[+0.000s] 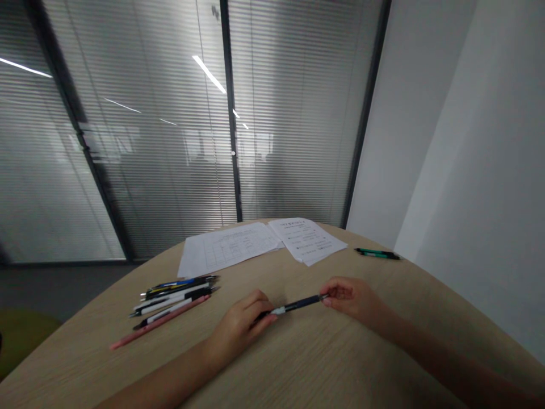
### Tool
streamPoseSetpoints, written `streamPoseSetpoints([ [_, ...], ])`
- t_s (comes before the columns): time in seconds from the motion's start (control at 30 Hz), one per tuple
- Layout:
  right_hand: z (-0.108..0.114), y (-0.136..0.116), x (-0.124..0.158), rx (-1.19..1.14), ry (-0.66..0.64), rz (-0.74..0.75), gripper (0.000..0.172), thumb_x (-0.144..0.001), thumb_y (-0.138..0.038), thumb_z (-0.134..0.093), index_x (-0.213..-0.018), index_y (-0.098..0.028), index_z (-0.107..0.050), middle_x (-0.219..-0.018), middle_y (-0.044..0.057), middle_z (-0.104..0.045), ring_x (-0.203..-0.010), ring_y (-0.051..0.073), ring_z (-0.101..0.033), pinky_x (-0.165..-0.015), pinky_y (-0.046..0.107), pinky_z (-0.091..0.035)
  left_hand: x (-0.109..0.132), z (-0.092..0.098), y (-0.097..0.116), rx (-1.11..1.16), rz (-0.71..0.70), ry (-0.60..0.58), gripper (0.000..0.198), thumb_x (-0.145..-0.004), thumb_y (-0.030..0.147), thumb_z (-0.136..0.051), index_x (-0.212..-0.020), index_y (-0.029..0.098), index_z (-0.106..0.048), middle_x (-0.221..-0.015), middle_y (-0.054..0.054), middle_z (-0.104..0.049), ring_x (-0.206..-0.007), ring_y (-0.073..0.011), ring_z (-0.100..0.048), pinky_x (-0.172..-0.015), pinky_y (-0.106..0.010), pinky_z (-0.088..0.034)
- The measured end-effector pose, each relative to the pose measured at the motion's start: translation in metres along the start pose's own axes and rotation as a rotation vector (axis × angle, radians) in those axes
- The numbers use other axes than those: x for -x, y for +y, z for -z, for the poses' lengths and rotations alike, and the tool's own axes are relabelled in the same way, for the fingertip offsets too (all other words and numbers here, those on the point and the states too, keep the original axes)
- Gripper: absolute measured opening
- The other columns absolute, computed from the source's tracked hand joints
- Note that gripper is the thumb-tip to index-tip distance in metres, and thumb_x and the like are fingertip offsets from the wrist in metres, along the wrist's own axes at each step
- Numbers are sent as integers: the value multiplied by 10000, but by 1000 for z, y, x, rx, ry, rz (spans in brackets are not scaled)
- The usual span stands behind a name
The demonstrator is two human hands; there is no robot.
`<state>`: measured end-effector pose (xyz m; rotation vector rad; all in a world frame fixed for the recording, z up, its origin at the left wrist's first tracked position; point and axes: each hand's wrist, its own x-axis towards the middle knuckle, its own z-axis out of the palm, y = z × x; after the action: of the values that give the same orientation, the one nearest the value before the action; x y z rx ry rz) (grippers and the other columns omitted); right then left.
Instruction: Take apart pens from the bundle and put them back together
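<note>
Head view: L hand (242,325) and R hand (347,298) are both out over a light wood-grain round table (323,363), w/ a dark-blue pen (298,305) held btwn them, roughly level & slightly tilted, its L end lower. Pen has a white band near the L end & a silver tip or clip end at the R. L hand is curled, fingers closed over the pen's L end, so that end is partly hidden. R hand pinches the other end btwn thumb & fingertips, other fingers loosely bent. Can't tell if the pen touches the tabletop.

Just left of L hand, a loose bunch of pens (174,296) lies side by side, mostly black, white & blue, tips pointing up-right. A long pink pen (159,324) lies along its near edge, touching or just beside it.

Further out, 2 printed sheets (227,249) & (306,240) lie overlapping at the far edge of the tbl. To their R, near the edge, sits a green-and-black pen (377,254), well apart from the hands.

Behind the tbl: glass partition w/ slatted blinds (149,142), white wall (447,142) at R, grey floor (55,289), and something olive-green (21,335) low at L.
</note>
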<state>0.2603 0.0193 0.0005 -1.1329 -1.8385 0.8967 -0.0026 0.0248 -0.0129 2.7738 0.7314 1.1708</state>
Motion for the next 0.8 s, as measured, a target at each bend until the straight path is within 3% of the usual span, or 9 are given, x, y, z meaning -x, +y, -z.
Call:
streamPoseSetpoints([
  [0.27, -4, -11, 5, 98, -9, 11, 94, -686, -226, -582, -756, -189, -633, -735, 22, -664, -690, 148, -600, -646, 269, -467, 1, 1, 0, -18, 10, -77, 168, -853, 219, -441, -985, 173, -534, -830, -55, -564, -740, -136, -572, -643, -222, -486],
  [0.4, -8, -15, 7, 148, 26, 16, 102, -684, -222, -574, -754, -187, -639, -702, 19, -656, -661, 147, -589, -624, 262, -455, 1, 0, -1, -9, 7, -77, 143, -842, 194, -447, -935, 172, -552, -808, -53, -566, -731, -138, -568, -637, -223, -483],
  [0.6, -14, -21, 11, 137, 16, -99, 92, -700, -255, -567, -729, -189, -625, -632, -4, -633, -590, 129, -559, -534, 221, -413, 4, -2, 0, 29, 81, -100, 63, -816, 171, -452, -841, 186, -507, -807, -40, -558, -693, -125, -557, -596, -211, -461],
  [0.8, -21, -27, 18, 339, 29, -1, 228, -781, -263, -455, -577, -180, -515, -559, -6, -556, -543, 113, -494, -518, 223, -350, 9, -6, 0, -42, 92, -176, 76, -836, 161, -383, -833, 210, -441, -681, 15, -574, -562, -117, -551, -509, -192, -433],
])
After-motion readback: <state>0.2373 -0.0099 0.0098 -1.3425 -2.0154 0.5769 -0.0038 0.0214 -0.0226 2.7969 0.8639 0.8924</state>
